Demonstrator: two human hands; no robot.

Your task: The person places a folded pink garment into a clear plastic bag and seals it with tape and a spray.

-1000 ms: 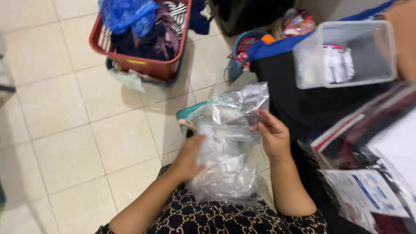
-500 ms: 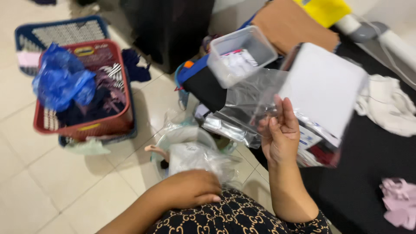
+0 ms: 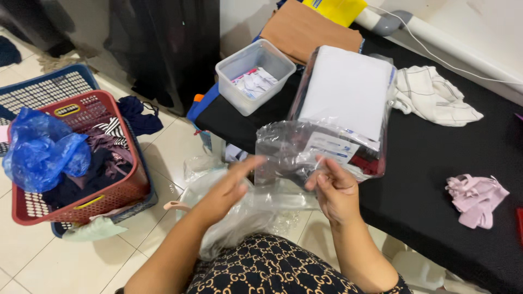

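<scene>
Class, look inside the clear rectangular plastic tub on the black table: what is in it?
The clear rectangular plastic tub holds crumpled white packets with some red print. Whatever lies beneath them is hidden.

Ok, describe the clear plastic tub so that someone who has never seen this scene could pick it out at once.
Start at the black-covered table on the right. At its far left corner, beside the folded brown cloth, sits the clear plastic tub. It is the only rigid, open-topped see-through box there, with small white packets inside, unlike the soft clear bags by the hands and the flat white stack next to it.
</scene>
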